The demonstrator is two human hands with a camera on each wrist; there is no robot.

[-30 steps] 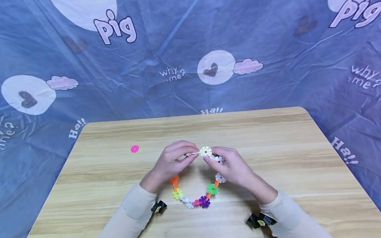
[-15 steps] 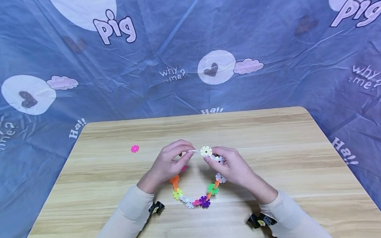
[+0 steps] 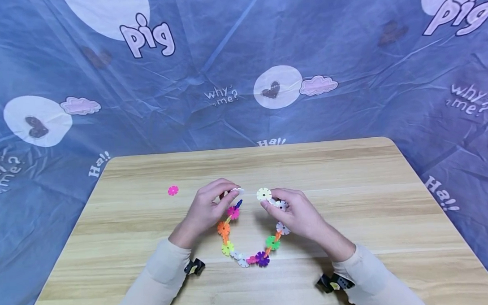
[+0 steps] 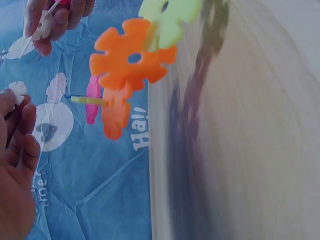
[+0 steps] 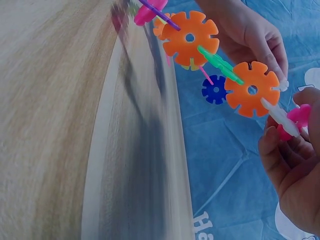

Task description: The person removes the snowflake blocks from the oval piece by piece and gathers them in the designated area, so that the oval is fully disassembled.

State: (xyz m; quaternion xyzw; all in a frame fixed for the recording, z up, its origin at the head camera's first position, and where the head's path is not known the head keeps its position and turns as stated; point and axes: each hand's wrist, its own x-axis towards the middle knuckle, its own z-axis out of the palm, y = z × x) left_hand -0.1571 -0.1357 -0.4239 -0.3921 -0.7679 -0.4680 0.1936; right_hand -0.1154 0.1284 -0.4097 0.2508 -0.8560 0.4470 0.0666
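My left hand (image 3: 207, 207) pinches a white notched snowflake disc (image 4: 19, 91) between thumb and fingers. My right hand (image 3: 296, 213) grips one end of a chain of linked snowflake discs, with a cream disc (image 3: 264, 194) standing at its fingertips. A gap separates the white disc from the cream one. From the right hand the chain curves down and round through a green disc (image 3: 272, 242), a purple disc (image 3: 262, 258) and an orange disc (image 3: 224, 228). It ends in a dark blue disc (image 5: 216, 90), loose below the left hand. The right fingers partly hide a pink disc (image 5: 300, 117).
A single pink snowflake disc (image 3: 173, 191) lies flat on the wooden table (image 3: 130, 246), left of the hands. Behind the table hangs a blue printed cloth (image 3: 186, 123). Both wrists carry black camera mounts (image 3: 195, 267).
My left hand has drawn away to the left with the white disc, widening the gap from the cream disc. The chain's blue and pink end has come into sight. My right hand stays put.
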